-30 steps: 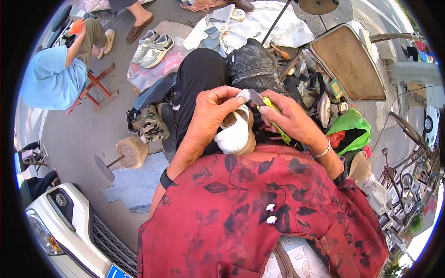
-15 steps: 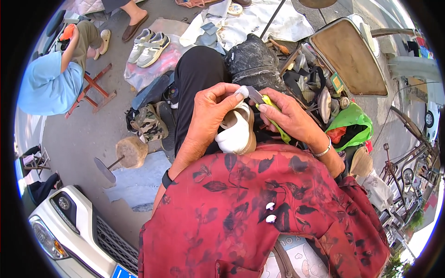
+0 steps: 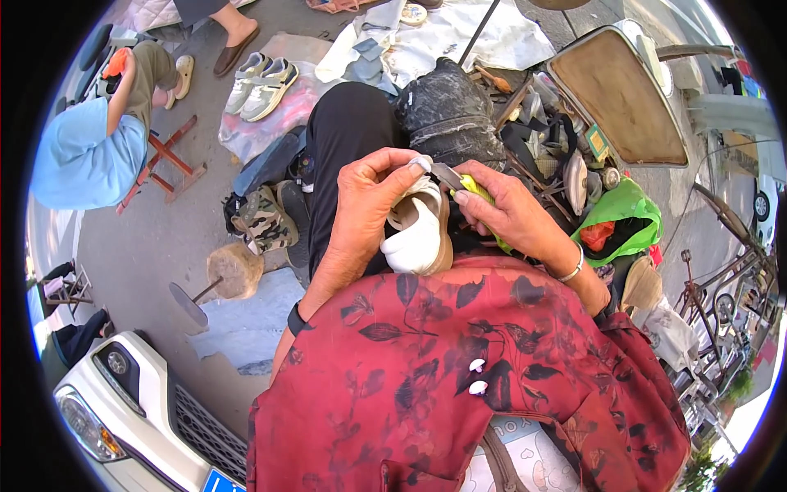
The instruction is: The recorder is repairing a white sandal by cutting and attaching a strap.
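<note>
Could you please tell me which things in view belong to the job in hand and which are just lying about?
In the job:
yellow-green utility knife, in the right hand
small whitish piece, pinched by the left hand; material unclear
white shoe, between the hands

Apparently just lying about:
grey-and-white sneakers
camouflage shoe
green bag

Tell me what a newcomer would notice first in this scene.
Likely the red fabric garment with dark leaf prints, across the lower middle. Just above it, a white, rounded shoe sits between the left hand, pinching a small whitish piece, and the right hand, gripping a yellow-green-handled, metal-bladed knife. At lower left, a white car stands out.
</note>
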### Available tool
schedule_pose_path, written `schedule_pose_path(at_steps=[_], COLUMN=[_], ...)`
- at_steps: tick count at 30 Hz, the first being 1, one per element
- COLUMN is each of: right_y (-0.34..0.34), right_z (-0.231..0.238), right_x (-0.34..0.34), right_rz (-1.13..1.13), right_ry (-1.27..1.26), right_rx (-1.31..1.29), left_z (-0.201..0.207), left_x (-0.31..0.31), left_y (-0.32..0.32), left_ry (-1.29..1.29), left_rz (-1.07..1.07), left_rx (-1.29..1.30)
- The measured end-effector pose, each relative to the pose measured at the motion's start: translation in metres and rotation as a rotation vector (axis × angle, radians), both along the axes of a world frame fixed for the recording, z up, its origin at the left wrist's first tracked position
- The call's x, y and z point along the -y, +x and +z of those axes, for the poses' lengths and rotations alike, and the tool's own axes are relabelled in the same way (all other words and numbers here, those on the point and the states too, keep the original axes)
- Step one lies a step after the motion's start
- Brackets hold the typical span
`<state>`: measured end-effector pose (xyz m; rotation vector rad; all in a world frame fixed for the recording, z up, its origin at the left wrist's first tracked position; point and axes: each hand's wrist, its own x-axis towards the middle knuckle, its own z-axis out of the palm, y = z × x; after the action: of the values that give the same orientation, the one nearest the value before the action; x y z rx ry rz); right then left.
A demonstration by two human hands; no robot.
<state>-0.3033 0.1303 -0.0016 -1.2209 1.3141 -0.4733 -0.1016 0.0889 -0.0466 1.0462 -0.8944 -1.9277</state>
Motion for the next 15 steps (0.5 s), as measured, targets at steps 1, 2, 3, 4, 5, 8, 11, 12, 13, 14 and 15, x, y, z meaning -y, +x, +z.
schedule_pose_path(at_steps=[1,2,3,4,5,8,11,12,13,14,15], right_y=[0.000,0.001,0.002,0.001,-0.001,-0.010,-0.012,-0.009,-0.006,-0.002,0.001], right_z=[-0.001,-0.002,-0.003,-0.002,-0.001,-0.004,-0.006,-0.004,-0.002,0.001,0.004], right_x=[0.000,0.000,0.000,0.001,0.002,0.006,0.019,0.023,0.026,0.029,0.031], right_rz=[-0.002,0.000,0.001,-0.002,-0.031,-0.108,-0.203,-0.195,-0.197,-0.153,-0.109], right_ry=[0.001,-0.079,-0.160,-0.165,-0.079,-0.024,-0.091,-0.126,-0.127,-0.189,-0.252], right_rx=[0.001,-0.022,-0.044,-0.043,0.018,0.128,0.181,0.155,0.155,0.126,0.098], left_z=[-0.001,-0.002,-0.003,-0.001,0.000,0.003,0.006,0.006,0.006,0.005,0.004], left_x=[0.000,0.000,0.000,0.001,0.000,0.001,0.000,0.000,0.001,0.001,0.001], left_y=[0.000,0.000,0.000,0.000,0.001,-0.001,0.000,0.001,0.001,0.001,0.001], left_ry=[0.001,0.020,0.038,0.033,0.031,0.001,-0.049,-0.092,-0.138,-0.139,-0.177], left_rz=[-0.002,0.004,0.009,0.006,-0.004,-0.019,-0.047,-0.068,-0.086,-0.088,-0.087], left_rx=[0.001,-0.009,-0.019,-0.018,-0.001,0.013,0.058,0.117,0.174,0.175,0.184])
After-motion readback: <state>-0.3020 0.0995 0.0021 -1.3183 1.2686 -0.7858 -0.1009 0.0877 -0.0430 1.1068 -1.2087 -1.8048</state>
